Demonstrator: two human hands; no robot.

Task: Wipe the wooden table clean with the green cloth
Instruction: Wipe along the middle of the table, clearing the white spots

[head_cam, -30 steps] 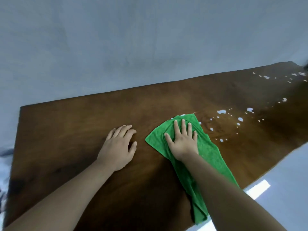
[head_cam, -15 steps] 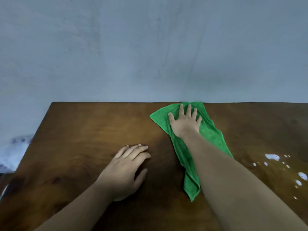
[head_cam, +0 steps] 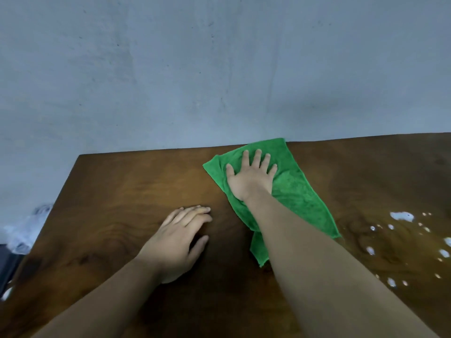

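Observation:
The green cloth (head_cam: 297, 191) lies spread on the dark wooden table (head_cam: 122, 191), its far end touching the table's back edge. My right hand (head_cam: 251, 176) presses flat on the cloth's far part, fingers straight and spread. My left hand (head_cam: 178, 242) rests palm-down on bare wood to the left and nearer me, fingers together and straight. White foamy spots (head_cam: 402, 217) dot the wood to the right of the cloth.
A pale blue-grey wall (head_cam: 219, 69) rises directly behind the table's back edge. The table's left edge runs diagonally at the left, with a whitish crumpled thing (head_cam: 26, 230) beyond it. More white droplets (head_cam: 391, 281) lie near the right frame edge.
My right hand has pushed the cloth away from me, up to the table's back edge. The view has swung left, so the white spots sit at the right. My left hand has stayed put.

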